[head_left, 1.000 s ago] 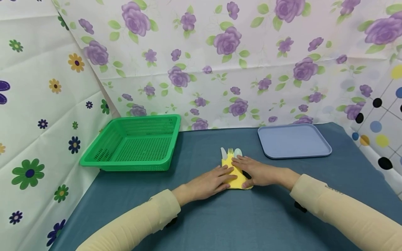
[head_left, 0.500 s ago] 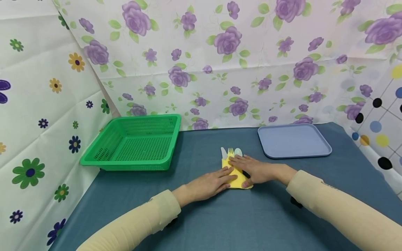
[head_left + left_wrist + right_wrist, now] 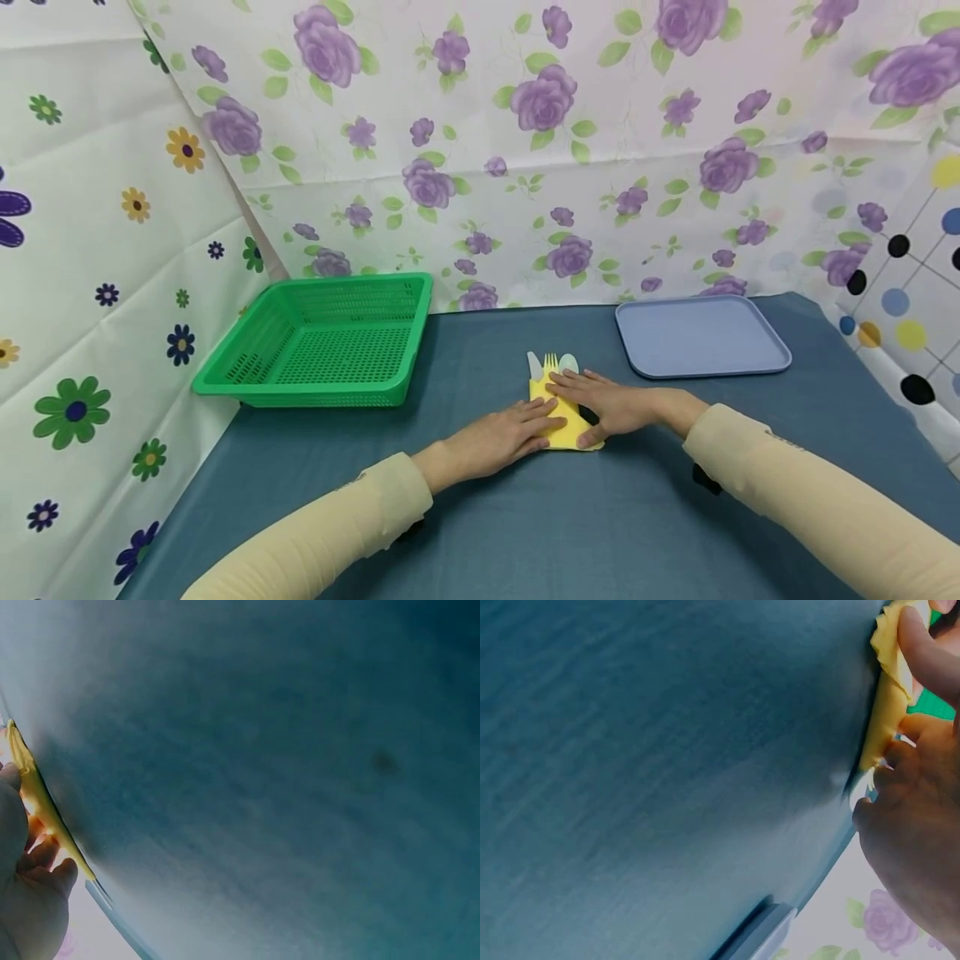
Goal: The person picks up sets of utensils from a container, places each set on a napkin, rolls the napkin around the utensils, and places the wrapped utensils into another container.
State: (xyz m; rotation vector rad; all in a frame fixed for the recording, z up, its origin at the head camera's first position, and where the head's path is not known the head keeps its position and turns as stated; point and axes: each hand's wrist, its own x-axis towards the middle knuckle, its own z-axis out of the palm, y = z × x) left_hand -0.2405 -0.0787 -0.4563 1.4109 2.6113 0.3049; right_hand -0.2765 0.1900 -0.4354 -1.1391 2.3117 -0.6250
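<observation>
In the head view a folded yellow napkin (image 3: 573, 428) lies on the blue-covered table with cutlery tucked into it. A pale knife (image 3: 535, 366), a yellow fork (image 3: 551, 363) and a pale green spoon (image 3: 568, 363) stick out of its far end, their lower parts hidden. My left hand (image 3: 491, 440) rests on the napkin's left side, fingers extended. From the right, my right hand (image 3: 618, 408) lies across it with the fingers spread and the thumb on the near right corner. Both wrist views catch the napkin's edge (image 3: 49, 810) under the fingers.
A green perforated basket (image 3: 315, 390) stands at the back left of the table. At the back right lies a blue-grey tray (image 3: 705, 337) with a low rim. Flowered cloth (image 3: 495, 225) hangs behind the table, and more patterned cloth borders both sides.
My right hand has slid slightly to the left over the napkin, and its forearm has shifted with it. The left hand and the cutlery look unmoved.
</observation>
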